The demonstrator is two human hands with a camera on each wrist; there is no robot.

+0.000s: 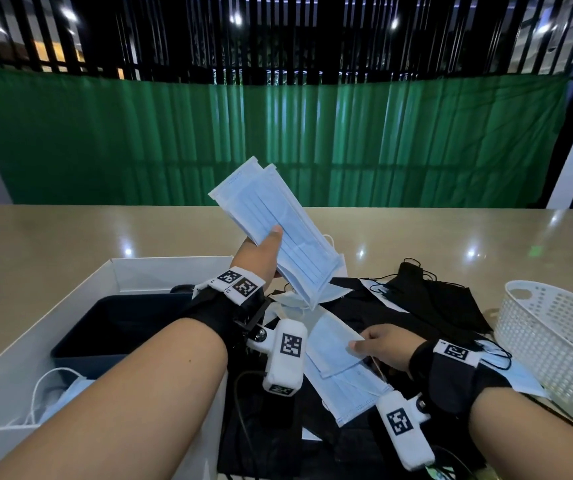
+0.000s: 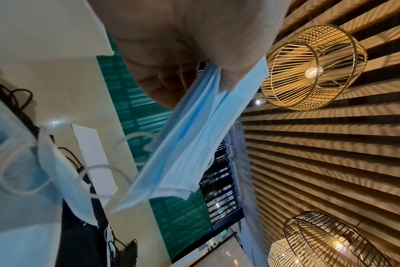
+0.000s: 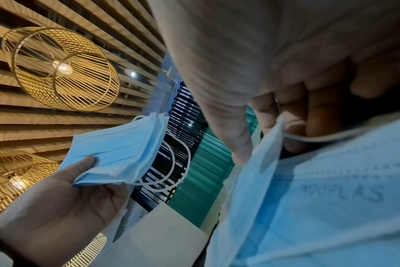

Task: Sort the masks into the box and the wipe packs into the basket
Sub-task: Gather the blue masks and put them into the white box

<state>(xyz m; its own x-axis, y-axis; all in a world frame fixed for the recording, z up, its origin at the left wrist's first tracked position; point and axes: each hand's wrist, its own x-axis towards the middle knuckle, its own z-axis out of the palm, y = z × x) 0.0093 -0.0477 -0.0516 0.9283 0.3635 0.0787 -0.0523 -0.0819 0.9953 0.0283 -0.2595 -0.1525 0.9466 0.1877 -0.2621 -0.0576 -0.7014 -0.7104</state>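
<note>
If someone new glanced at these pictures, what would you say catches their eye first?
Most likely the stack of blue masks, held up by the left hand above the table, bright against the green curtain. Next, the right hand pinching another blue mask on the heap of blue and black masks, between the white box on the left and the white basket on the right.

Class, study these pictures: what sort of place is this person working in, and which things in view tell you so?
Probably a café or lounge-style interior, not a workshop. Woven wire pendant lamps hang from a wooden slatted ceiling, and the work is done on a long glossy counter with a green curtain behind it.
</note>
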